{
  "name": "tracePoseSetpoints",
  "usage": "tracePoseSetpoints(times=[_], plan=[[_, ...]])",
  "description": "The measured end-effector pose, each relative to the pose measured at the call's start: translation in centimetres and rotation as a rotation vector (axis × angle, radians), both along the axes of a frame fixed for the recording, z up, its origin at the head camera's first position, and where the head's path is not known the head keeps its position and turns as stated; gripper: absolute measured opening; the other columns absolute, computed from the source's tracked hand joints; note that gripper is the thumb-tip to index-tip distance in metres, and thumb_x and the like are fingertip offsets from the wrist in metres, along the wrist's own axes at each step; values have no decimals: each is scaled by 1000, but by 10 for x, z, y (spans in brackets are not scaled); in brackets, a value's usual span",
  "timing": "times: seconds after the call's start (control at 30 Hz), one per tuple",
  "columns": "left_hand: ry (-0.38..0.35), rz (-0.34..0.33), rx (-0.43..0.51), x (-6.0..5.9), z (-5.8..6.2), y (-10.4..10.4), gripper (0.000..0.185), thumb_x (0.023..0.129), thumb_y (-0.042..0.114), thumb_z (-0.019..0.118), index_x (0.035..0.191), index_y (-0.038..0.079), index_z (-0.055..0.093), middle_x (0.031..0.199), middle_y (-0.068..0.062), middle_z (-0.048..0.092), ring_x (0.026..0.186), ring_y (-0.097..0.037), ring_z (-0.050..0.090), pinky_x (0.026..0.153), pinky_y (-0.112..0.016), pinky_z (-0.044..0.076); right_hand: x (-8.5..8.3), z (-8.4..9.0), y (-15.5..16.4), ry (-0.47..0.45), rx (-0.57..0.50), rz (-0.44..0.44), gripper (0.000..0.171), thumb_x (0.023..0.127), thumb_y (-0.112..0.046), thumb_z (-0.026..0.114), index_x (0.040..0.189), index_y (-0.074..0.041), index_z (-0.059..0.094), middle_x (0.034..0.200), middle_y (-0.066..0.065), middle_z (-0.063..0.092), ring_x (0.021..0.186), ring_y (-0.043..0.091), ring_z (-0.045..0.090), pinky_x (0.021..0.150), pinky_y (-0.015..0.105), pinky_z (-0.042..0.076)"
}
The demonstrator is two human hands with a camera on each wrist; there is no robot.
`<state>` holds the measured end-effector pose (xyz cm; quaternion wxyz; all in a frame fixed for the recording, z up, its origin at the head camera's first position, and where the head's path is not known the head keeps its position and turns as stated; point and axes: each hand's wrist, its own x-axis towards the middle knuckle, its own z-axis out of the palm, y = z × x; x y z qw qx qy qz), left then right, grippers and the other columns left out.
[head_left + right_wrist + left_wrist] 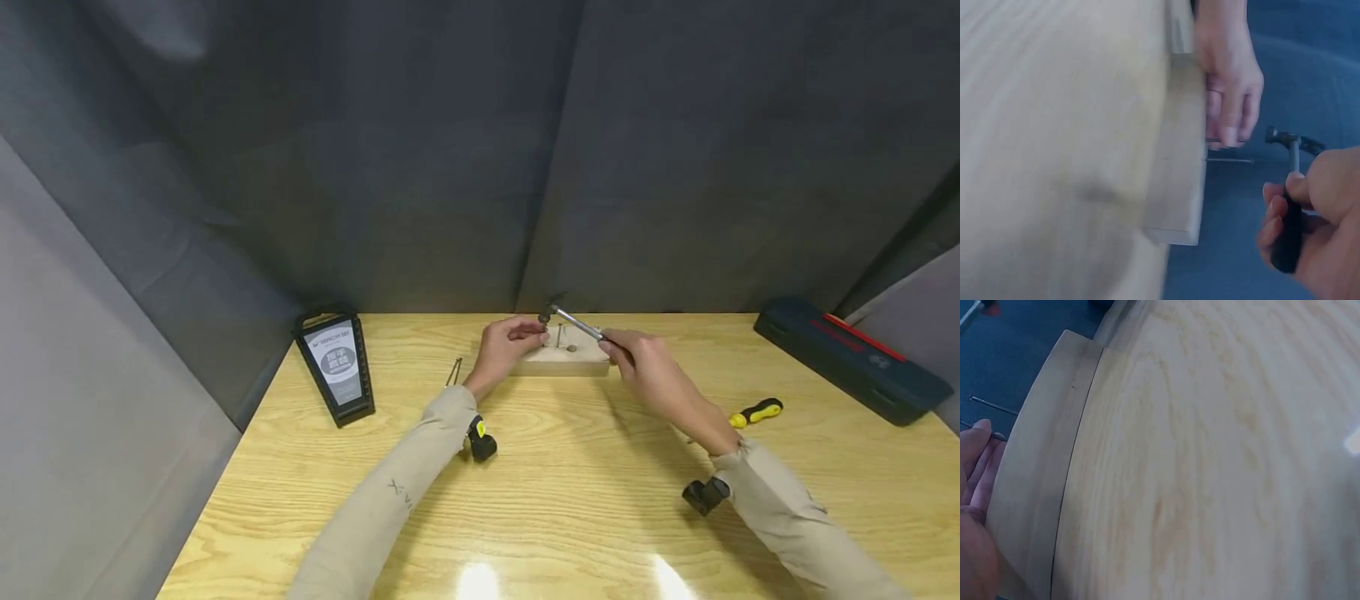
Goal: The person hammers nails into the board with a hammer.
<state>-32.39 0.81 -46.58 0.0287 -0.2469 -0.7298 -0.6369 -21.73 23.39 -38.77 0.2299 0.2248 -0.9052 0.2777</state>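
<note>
A pale wooden block [562, 367] lies on the table near the curtain. My left hand [504, 350] is at its left part and pinches a nail [999, 436], which stands on the block's top. Beside it a second nail [1230, 160] stands upright in the block, untouched. My right hand [651, 371] grips a small claw hammer [1294, 156] by its dark handle. In the head view the hammer's head appears right over the pinched nail; in the right wrist view a gap shows between them. A small dark round spot is on the block's top.
Long thin nails [453, 372] lie on the table by my left wrist. A black case with a printed label [335, 367] is at the left. To the right are a yellow-and-black handled tool [757, 413] and a dark case with a red stripe [847, 358].
</note>
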Motion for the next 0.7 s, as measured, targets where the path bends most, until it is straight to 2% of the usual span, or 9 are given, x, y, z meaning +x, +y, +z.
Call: tracePoseSetpoints(times=[0.07, 0.2, 0.3, 0.43, 0.53, 0.63, 0.7], plan=[[1, 2, 1, -1, 0, 1, 17, 95, 7, 78, 111, 1, 77, 108, -15, 78, 96, -21, 76, 86, -26, 62, -1, 3, 1, -27, -11, -20, 13, 105, 0, 60, 96, 3, 69, 73, 9, 61, 56, 9, 41, 46, 23, 33], [-5, 3, -1, -2, -2, 2, 16, 96, 7, 77, 111, 1, 76, 109, -14, 78, 95, -18, 76, 86, -26, 62, -3, 13, 2, 22, -51, -47, 14, 105, -1, 60, 104, 7, 71, 79, 15, 66, 59, 13, 48, 48, 22, 36], [-7, 1, -4, -3, -3, 3, 16, 96, 7, 77, 111, 1, 76, 108, -14, 78, 95, -17, 76, 86, -26, 62, -2, 15, 5, 17, -3, -46, 12, 104, 0, 61, 103, 6, 72, 77, 13, 65, 57, 12, 46, 47, 23, 36], [1, 13, -5, -4, -4, 3, 16, 95, 4, 78, 110, 0, 76, 108, -16, 78, 95, -19, 77, 85, -25, 62, -2, 9, 8, -63, 86, -21, 12, 105, -2, 62, 100, 2, 72, 75, 7, 61, 57, 11, 44, 49, 25, 36], [5, 25, -12, -3, -4, 3, 17, 94, 4, 79, 110, 1, 77, 107, -16, 78, 94, -19, 77, 84, -24, 62, -4, 6, 7, -96, 103, 1, 12, 105, -4, 62, 102, 2, 72, 75, 7, 61, 59, 11, 45, 51, 25, 37], [17, 26, -15, -3, -4, 2, 17, 95, 7, 78, 110, 1, 77, 107, -15, 79, 95, -19, 77, 85, -25, 62, -5, 8, 4, -76, 90, 14, 12, 105, -3, 61, 102, 2, 72, 73, 5, 58, 57, 9, 42, 50, 25, 36], [15, 26, -15, -2, -4, 1, 16, 95, 8, 78, 110, 1, 77, 107, -14, 79, 95, -19, 77, 85, -26, 62, -7, 11, 2, -29, 72, 22, 12, 105, -2, 61, 102, 2, 72, 72, 5, 57, 56, 9, 41, 49, 23, 35]])
